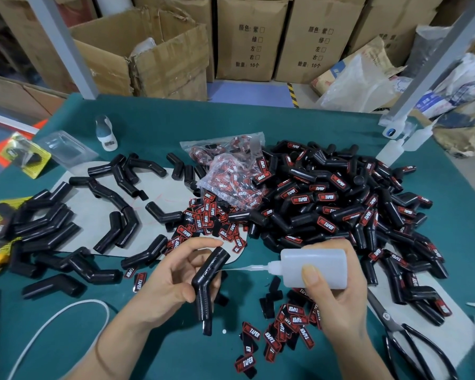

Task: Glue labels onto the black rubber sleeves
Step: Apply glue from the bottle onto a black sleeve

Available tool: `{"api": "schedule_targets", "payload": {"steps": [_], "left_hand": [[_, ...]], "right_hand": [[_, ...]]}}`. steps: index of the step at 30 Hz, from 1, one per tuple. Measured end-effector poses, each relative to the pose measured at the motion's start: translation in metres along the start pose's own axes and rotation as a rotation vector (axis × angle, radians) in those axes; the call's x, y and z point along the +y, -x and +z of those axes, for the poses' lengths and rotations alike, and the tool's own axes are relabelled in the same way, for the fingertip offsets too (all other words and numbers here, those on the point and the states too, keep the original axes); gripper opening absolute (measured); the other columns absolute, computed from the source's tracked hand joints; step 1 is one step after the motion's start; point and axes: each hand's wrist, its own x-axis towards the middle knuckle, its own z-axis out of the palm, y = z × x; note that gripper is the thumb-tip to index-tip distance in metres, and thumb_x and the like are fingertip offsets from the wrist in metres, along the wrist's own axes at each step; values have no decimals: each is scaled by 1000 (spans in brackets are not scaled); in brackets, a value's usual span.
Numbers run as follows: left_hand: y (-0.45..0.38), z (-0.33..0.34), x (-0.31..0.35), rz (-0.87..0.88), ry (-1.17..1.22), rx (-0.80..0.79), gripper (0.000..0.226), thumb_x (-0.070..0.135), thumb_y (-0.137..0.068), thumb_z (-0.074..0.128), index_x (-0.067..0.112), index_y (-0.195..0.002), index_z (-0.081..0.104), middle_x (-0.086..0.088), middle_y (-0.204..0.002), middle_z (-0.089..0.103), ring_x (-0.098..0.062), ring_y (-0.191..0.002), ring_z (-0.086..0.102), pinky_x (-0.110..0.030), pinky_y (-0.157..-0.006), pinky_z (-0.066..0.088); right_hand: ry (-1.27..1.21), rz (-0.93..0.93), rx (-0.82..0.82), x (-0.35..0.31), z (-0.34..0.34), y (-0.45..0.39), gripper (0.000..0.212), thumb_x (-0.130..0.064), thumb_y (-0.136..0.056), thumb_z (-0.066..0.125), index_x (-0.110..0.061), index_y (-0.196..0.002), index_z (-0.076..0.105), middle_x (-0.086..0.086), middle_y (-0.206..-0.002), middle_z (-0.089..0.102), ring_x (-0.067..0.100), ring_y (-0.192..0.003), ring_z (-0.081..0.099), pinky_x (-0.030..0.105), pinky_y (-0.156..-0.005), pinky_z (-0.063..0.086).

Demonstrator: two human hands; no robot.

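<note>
My left hand grips a bent black rubber sleeve upright above the green table. My right hand holds a white glue bottle on its side, its thin nozzle touching the sleeve's upper half. Loose red-and-black labels lie below the bottle, and more labels lie beyond my left hand. A large heap of labelled sleeves fills the right side. Unlabelled sleeves are scattered at the left.
Clear bags of labels sit mid-table. Black scissors lie at the lower right, a white cord at the lower left. A small white bottle stands at the back left, spare glue bottles at the back right. Cardboard boxes stand behind.
</note>
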Motion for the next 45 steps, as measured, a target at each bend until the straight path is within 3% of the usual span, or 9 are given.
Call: {"api": "schedule_targets", "payload": {"steps": [35,45], "left_hand": [[0,-4,-6,17,-56,6,79,57,-72,85,24,-139,62,3,-101,69,-12,-72,62,-24,-64,55],[0,-8,-8,14,-60,10,82,58,-72,85,21,-141,61,-3,-105,67,-15,-71,63,-26,-64,56]], "right_hand": [[19,-6,-8,-3,1,0,17,-35,-86,66,-43,-101,64,-15,-93,68,3,-79,65,14,-65,51],[32,-8,-29,-2,1,1,16,-36,-87,66,-41,-101,63,-15,-93,68,3,-78,65,14,-64,51]]}}
